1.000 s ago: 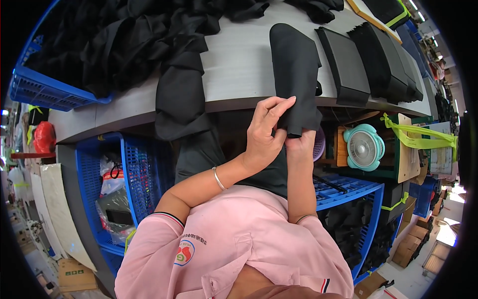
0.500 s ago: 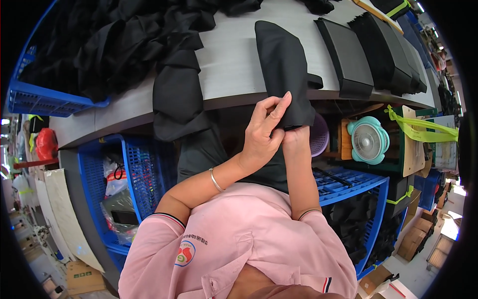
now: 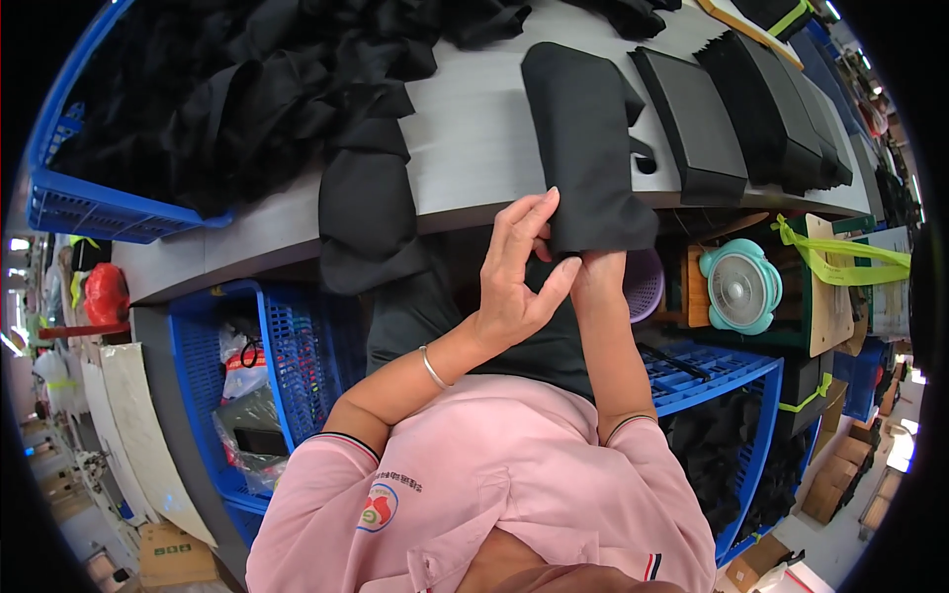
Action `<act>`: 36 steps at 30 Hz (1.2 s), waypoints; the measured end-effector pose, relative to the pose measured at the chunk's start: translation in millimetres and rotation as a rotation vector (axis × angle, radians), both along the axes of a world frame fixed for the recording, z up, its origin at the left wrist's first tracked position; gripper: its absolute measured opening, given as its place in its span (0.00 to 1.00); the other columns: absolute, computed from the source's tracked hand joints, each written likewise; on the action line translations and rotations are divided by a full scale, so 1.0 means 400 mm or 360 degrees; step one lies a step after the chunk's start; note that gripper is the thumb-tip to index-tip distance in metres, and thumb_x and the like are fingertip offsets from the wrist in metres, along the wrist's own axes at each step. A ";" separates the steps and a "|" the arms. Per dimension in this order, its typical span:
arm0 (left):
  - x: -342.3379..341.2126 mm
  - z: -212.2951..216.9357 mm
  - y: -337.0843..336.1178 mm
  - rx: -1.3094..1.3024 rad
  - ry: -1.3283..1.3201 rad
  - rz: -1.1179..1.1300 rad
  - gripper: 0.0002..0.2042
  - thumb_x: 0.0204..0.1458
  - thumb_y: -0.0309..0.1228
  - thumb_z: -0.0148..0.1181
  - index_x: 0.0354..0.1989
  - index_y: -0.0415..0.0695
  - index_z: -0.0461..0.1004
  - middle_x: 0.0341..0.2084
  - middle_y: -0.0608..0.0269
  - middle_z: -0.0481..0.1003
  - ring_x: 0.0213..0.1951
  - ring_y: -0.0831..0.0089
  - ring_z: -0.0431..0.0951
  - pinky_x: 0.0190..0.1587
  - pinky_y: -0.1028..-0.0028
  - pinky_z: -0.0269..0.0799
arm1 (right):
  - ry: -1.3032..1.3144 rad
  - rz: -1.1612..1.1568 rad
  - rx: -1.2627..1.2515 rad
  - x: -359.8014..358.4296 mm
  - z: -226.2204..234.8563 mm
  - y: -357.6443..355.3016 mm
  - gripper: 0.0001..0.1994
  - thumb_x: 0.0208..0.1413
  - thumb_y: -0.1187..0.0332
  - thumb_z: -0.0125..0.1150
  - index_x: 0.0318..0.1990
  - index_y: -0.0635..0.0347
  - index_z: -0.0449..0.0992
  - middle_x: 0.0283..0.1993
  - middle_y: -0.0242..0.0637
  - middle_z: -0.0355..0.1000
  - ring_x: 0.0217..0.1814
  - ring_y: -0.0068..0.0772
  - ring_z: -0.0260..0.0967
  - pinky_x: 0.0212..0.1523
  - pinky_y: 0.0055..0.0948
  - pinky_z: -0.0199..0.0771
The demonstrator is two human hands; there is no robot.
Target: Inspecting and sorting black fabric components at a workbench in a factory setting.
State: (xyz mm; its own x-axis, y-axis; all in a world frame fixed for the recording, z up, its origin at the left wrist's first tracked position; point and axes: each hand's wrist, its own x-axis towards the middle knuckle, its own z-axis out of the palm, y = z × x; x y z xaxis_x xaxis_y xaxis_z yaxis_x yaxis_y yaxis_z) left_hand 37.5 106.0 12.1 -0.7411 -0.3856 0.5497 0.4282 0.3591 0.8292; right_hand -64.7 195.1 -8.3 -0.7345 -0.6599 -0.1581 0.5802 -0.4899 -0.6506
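Note:
A black fabric sleeve (image 3: 588, 148), long and flattened, stretches from above my lap over the table edge. My right hand (image 3: 601, 265) goes into its near opening; the cloth hides the fingers. To the left of that opening is my left hand (image 3: 519, 262), fingers extended and thumb apart. Its fingertips touch or nearly touch the sleeve's left side, and nothing is gripped in it. A small black strap with a dark tab (image 3: 643, 156) sticks out on the sleeve's right. Another black fabric piece (image 3: 368, 217) drapes over the table edge to the left.
A grey table (image 3: 470, 128) bears a heap of black cloth (image 3: 237, 109) at left and stacked black folded pieces (image 3: 692, 119) at right. Blue crates (image 3: 267, 346) stand below. A teal fan (image 3: 739, 285) and purple basket (image 3: 645, 287) are at right.
My left hand has loosened from a pinch at the sleeve's near edge, and its fingers have straightened. The sleeve lies flatter and wider, with its strap more exposed. The whole view has shifted slightly.

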 end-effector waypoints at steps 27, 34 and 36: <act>-0.010 -0.139 0.028 0.1432 -0.0520 -0.0142 0.10 0.60 0.17 0.49 0.41 0.33 0.79 0.32 0.70 0.79 0.33 0.85 0.72 0.34 0.80 0.70 | 0.2326 -0.0526 0.2014 0.095 -0.027 -0.053 0.05 0.46 0.74 0.58 0.32 0.65 0.76 0.32 0.48 0.74 0.36 0.55 0.73 0.40 0.49 0.72; 0.010 -0.249 0.025 0.1230 -0.0429 -0.0010 0.08 0.55 0.17 0.50 0.36 0.33 0.77 0.22 0.71 0.73 0.27 0.85 0.64 0.27 0.77 0.64 | 0.2609 -0.0070 0.2259 0.093 -0.061 -0.053 0.08 0.47 0.70 0.61 0.36 0.60 0.79 0.36 0.44 0.75 0.42 0.49 0.74 0.45 0.50 0.72; 0.015 -0.291 0.012 0.1148 -0.0519 -0.0044 0.07 0.56 0.17 0.51 0.37 0.33 0.77 0.23 0.72 0.72 0.28 0.86 0.64 0.28 0.78 0.64 | 0.2956 -0.0564 0.2004 0.080 -0.155 -0.038 0.15 0.53 0.67 0.58 0.48 0.59 0.74 0.50 0.48 0.70 0.54 0.55 0.67 0.49 0.57 0.67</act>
State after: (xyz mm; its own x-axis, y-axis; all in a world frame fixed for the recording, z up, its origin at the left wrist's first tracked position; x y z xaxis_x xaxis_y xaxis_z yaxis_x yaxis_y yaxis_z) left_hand 43.3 110.7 -104.2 -0.8362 -0.5432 -0.0754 0.1246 -0.3221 0.9385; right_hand -32.9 179.8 -70.2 -0.5446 -0.6598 0.5177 -0.8185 0.5529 -0.1563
